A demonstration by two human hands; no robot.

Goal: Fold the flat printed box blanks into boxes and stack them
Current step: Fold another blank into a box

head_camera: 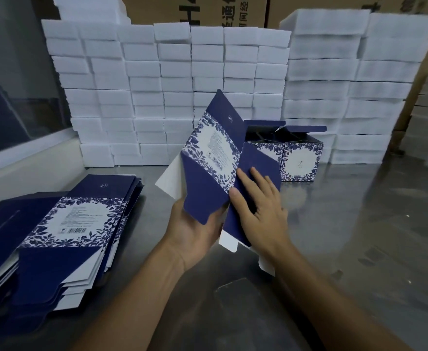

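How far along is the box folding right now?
Done: two folded boxes stand side by side on the steel table, top flaps open, not stacked. In hand: the left hand grips one box blank while the right hand presses its side panel. Left: the pile of flat blanks.

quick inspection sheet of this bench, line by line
surface: metal table, shiny, with scuffs and reflections
job's things: one box blank held tilted above the table; pile of flat blanks at left; two folded boxes side by side behind it, top flaps open
clutter: nothing seen
grippers: left hand grips the held blank's lower end from beneath; right hand presses straight fingers flat on its blue side panel
cables: nothing seen
surroundings: stacks of white foam blocks along the back; brown cartons with printed characters behind
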